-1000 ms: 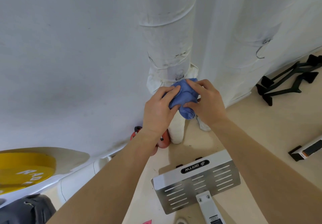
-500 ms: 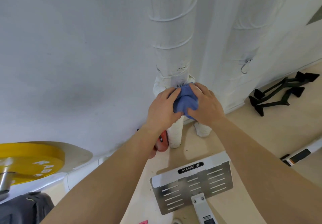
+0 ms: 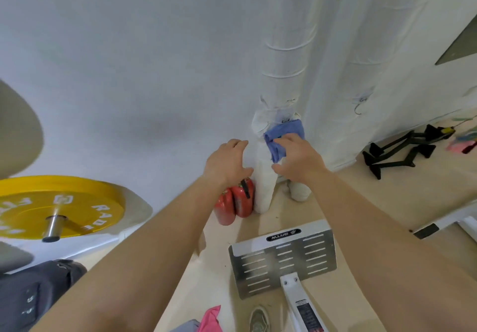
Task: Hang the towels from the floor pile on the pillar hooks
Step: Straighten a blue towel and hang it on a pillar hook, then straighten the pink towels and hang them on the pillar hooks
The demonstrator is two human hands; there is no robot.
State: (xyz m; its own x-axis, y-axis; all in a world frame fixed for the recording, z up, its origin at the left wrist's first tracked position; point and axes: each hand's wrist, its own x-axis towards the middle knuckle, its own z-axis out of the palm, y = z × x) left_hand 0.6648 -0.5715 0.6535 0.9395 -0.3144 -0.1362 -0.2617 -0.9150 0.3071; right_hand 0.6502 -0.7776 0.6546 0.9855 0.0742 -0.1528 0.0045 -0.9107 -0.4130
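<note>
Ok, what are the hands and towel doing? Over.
Left hand open, off blue towel. Right hand open, fingers at it. Towel hangs at pillar hook. Nothing blocking.

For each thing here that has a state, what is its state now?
blue towel: hanging on the pillar
left hand: open, holding nothing
right hand: open, fingertips at the blue towel
side hook: bare
pink towel: lying on the floor
</note>
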